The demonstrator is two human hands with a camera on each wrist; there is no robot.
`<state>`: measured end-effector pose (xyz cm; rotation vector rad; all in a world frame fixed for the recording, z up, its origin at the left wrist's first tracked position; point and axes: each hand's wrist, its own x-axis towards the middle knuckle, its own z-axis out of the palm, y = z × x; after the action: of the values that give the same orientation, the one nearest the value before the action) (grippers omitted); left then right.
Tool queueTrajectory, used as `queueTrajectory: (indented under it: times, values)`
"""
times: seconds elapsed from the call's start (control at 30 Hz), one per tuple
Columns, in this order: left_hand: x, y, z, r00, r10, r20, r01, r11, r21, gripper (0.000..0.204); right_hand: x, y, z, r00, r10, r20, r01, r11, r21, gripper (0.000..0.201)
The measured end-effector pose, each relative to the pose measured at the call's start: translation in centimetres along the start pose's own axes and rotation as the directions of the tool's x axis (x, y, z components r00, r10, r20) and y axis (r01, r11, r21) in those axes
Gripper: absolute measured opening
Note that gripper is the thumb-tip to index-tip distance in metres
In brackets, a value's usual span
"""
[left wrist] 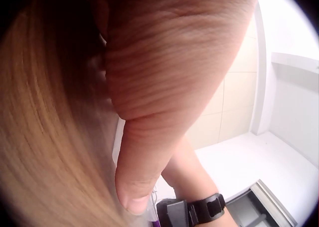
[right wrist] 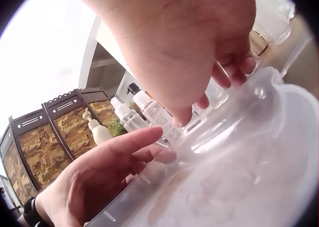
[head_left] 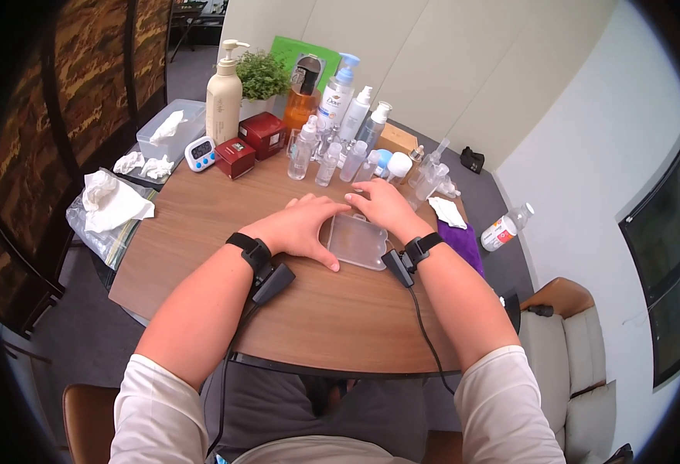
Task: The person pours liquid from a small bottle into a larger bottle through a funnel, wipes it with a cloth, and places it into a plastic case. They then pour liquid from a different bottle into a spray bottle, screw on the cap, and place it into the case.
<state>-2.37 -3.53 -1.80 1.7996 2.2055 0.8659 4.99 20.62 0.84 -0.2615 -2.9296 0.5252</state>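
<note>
A flat, clear plastic case (head_left: 357, 241) with a small handle lies on the wooden table (head_left: 201, 255) in front of the person. In the head view the left hand (head_left: 301, 226) spans the case's left side, its thumb by the near corner and its index finger stretched to the far edge. My right hand (head_left: 386, 207) reaches over the far right part, fingers loosely bent. From the right wrist, the fingertips (right wrist: 184, 118) show right at the case's far edge, with the left hand's fingers close beside them. The left wrist view is mostly filled by the left thumb (left wrist: 144, 162).
Behind the hands stand several small clear bottles (head_left: 301, 158), taller pump bottles (head_left: 224, 104) and red boxes (head_left: 235, 158). A timer (head_left: 200, 155) and crumpled tissues (head_left: 115, 203) are at the left. On the right lies a purple cloth (head_left: 461, 246) with a white tissue. Cables run from both wrists.
</note>
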Motion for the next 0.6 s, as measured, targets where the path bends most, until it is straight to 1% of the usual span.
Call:
queueTrajectory:
  times: [0.07, 0.1, 0.13, 0.17, 0.2, 0.23, 0.27, 0.3, 0.37, 0.4, 0.43, 0.47, 0.53, 0.6]
  values:
    - [-0.1, 0.1, 0.0, 1.000, 0.021, -0.016, -0.021, 1.000, -0.017, 0.112, -0.4, -2.0, -2.1, 0.988, 0.113, 0.101, -0.105, 0.991, -0.083, 0.051]
    - [-0.2, 0.1, -0.1, 0.999, 0.043, -0.026, -0.043, 0.999, -0.028, 0.112, -0.3, -2.7, -3.1, 0.989, 0.107, 0.104, -0.098, 0.991, -0.089, 0.051]
    - [-0.2, -0.1, -0.1, 0.999, 0.038, -0.035, -0.039, 0.999, -0.029, 0.112, 0.0, -2.9, -4.2, 0.991, 0.127, -0.033, -0.131, 0.977, -0.166, 0.045]
    - [-0.1, -0.2, 0.1, 0.998, 0.046, -0.038, -0.047, 0.999, -0.024, 0.111, 0.3, -3.0, -5.2, 0.976, 0.135, -0.172, -0.174, 0.957, -0.234, 0.040]
    - [-0.1, -0.3, 0.2, 0.998, 0.056, -0.039, -0.056, 0.998, -0.018, 0.111, 0.7, -2.4, -5.8, 0.977, 0.132, -0.169, -0.171, 0.956, -0.237, 0.040]
    - [-0.1, -0.2, 0.2, 0.998, 0.056, -0.040, -0.057, 0.998, -0.019, 0.111, 1.2, -1.5, -6.2, 0.952, -0.024, -0.304, -0.104, 0.912, -0.397, 0.035]
    - [-0.1, -0.1, 0.1, 0.998, 0.048, -0.035, -0.049, 0.999, -0.018, 0.111, 1.5, -0.6, -6.5, 0.894, -0.196, -0.403, -0.066, 0.832, -0.551, 0.031]
    - [-0.1, 0.0, 0.1, 0.999, 0.042, -0.030, -0.042, 0.999, -0.016, 0.110, 1.7, 0.3, -6.6, 0.894, -0.193, -0.404, -0.069, 0.831, -0.551, 0.031]
    - [-0.1, 0.2, -0.1, 0.999, 0.036, -0.019, -0.037, 0.999, -0.017, 0.110, 2.2, 1.6, -6.8, 0.938, -0.236, -0.253, -0.028, 0.678, -0.735, 0.033]
    - [-0.1, 0.2, -0.2, 1.000, 0.029, -0.012, -0.029, 0.999, -0.019, 0.109, 2.4, 1.6, -7.3, 0.937, -0.239, -0.255, -0.027, 0.676, -0.736, 0.033]
    - [-0.2, 0.2, -0.2, 0.999, 0.029, -0.017, -0.029, 0.999, -0.017, 0.109, 2.6, 1.6, -7.7, 0.978, -0.121, -0.168, -0.028, 0.727, -0.687, 0.036]
    - [-0.1, 0.1, -0.1, 0.999, 0.034, -0.020, -0.035, 0.999, -0.023, 0.109, 2.8, 1.6, -7.9, 0.998, -0.006, -0.067, -0.038, 0.773, -0.634, 0.040]
    - [-0.1, -0.3, 0.2, 0.999, 0.037, -0.024, -0.038, 0.999, -0.031, 0.109, 2.4, 0.5, -8.9, 0.999, 0.008, -0.036, -0.029, 0.774, -0.632, 0.041]
    - [-0.1, -0.4, 0.3, 0.996, 0.069, -0.055, -0.070, 0.998, -0.004, 0.109, 2.0, -0.3, -9.6, 0.999, 0.032, -0.005, -0.028, 0.778, -0.627, 0.043]
